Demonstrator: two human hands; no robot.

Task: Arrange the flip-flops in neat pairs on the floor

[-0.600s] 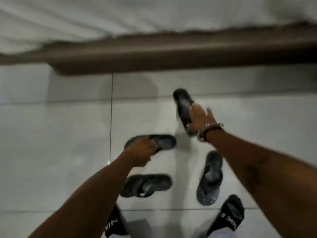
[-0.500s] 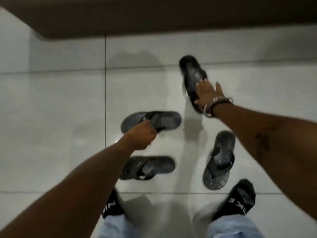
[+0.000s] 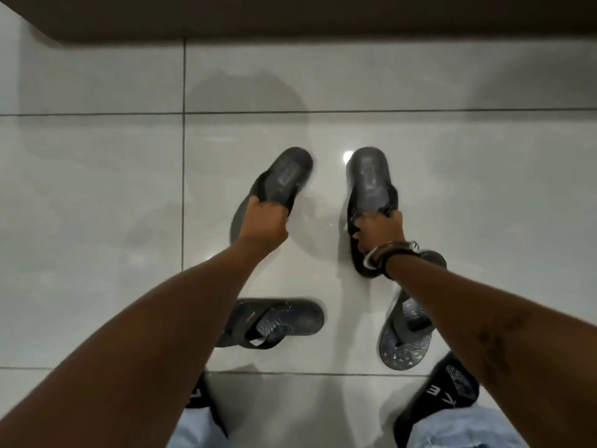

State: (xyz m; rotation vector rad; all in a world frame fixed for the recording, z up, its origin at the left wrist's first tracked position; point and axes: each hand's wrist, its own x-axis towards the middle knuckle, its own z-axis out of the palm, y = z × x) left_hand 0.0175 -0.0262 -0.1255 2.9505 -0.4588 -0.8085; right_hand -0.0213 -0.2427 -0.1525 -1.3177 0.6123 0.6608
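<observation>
Left hand (image 3: 263, 226) curled tight, fingers clamped on strap of left-held flip-flop (image 3: 281, 182); sole extends forward past knuckles, heel end tilted slightly toward right. Right hand (image 3: 378, 229), bands at wrist, fingers closed around strap of right-held flip-flop (image 3: 370, 179); sole runs straight ahead of fingertips, other end reaches back under wrist. Two held flip-flops side by side, near, not touching, over white tile floor (image 3: 97, 205). Behind left hand: third flip-flop (image 3: 277, 321) lying crosswise. Behind right wrist: fourth flip-flop (image 3: 405, 337), partly hidden by forearm.
</observation>
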